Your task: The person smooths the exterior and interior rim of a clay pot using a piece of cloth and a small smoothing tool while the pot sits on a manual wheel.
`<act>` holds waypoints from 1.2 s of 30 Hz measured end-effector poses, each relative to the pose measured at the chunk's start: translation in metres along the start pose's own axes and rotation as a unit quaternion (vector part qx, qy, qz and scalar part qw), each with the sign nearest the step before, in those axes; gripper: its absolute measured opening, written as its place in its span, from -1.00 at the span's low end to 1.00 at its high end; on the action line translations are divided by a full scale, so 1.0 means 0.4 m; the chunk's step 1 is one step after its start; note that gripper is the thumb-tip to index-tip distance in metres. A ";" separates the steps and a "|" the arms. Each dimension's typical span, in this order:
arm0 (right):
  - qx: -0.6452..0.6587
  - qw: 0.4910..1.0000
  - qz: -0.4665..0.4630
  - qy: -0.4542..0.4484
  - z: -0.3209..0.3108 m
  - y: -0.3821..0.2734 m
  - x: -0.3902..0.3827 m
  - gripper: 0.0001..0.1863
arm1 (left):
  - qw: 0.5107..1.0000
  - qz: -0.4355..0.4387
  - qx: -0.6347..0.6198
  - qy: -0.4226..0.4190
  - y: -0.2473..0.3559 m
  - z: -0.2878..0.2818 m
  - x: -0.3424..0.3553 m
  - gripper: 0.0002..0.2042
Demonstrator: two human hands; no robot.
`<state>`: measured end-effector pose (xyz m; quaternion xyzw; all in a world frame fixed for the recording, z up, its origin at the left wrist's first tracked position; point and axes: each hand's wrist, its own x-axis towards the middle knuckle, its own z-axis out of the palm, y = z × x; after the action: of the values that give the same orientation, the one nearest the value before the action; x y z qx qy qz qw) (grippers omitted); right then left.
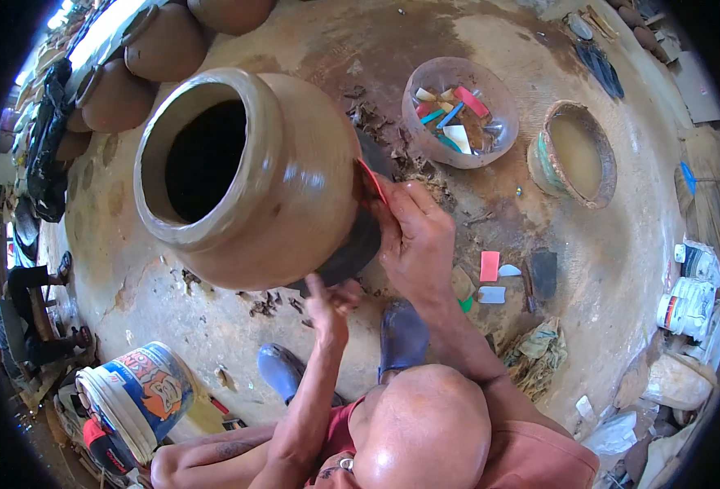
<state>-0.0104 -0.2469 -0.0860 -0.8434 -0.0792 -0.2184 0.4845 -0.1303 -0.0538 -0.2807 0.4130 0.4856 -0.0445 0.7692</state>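
Note:
A large wet clay pot [315, 175] with a wide round mouth sits tilted in view on a dark round base [352, 248], which it partly hides. My right hand [415, 232] pinches a thin red scraper [371, 180] whose edge lies against the pot's right side. Below the pot, my left hand [330, 306] has its index finger stretched up to the lower wall, at or very near it. The other fingers of that hand are loosely bent, with nothing seen in them.
A clear plastic tub [417, 147] holds several coloured scrapers. Beside it stands a bucket [543, 167] of cloudy water. More flat tools, including a pink piece [490, 266], lie on the floor near a crumpled cloth [537, 354]. Finished-looking pots [164, 45] stand back left; a paint bucket [152, 391] is front left.

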 end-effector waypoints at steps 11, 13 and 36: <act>0.000 0.998 -0.056 0.038 0.005 0.014 0.046 -0.43 | 0.950 0.288 0.111 0.047 0.143 -0.032 0.114 -0.33; -0.036 0.998 -0.055 0.024 -0.024 0.030 0.053 -0.44 | 0.986 0.133 -0.049 0.093 0.051 0.106 -0.010 -0.33; 0.061 0.997 -0.038 0.028 -0.018 -0.021 0.052 -0.39 | 0.977 0.185 0.031 -0.096 0.190 -0.089 0.114 -0.33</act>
<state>0.0033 -0.2502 -0.0670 -0.8021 -0.1104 -0.2551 0.5286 -0.0961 0.0353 -0.2783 0.5130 0.3227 0.0444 0.7942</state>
